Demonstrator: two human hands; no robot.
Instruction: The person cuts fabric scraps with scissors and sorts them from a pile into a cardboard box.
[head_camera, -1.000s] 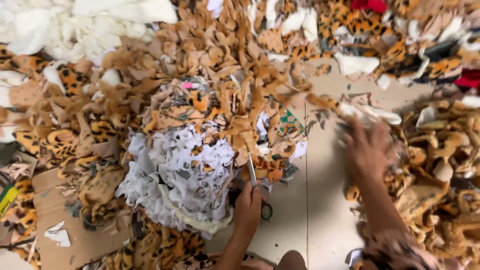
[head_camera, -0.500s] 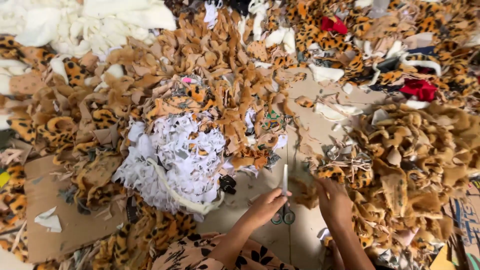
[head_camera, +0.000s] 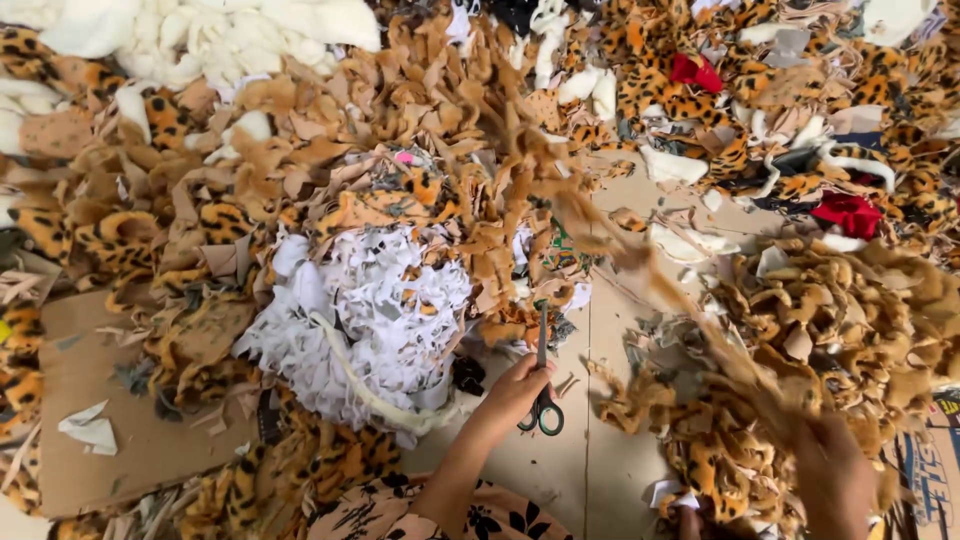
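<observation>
your hands work at the near edge of a floor buried in plush fabric scraps.

leopard-print and tan fur offcuts (head_camera: 330, 180) cover most of the pale floor (head_camera: 560, 470), with a cream fleece heap (head_camera: 230, 35) at the far left, a white patterned scrap pile (head_camera: 380, 310) in the middle and a brown cardboard sheet (head_camera: 110, 420) at the near left. a tan plush heap (head_camera: 850, 310) rises on your right, red scraps (head_camera: 850, 212) beyond it. your right hand (head_camera: 835, 480) sits low in the fur beside that heap, blurred and cut off by the frame edge; you cannot tell how its fingers lie. your left hand (head_camera: 515, 390) is curled through the black handles of the scissors (head_camera: 542, 385), blades pointing away, closed, just beside the white pile.
</observation>
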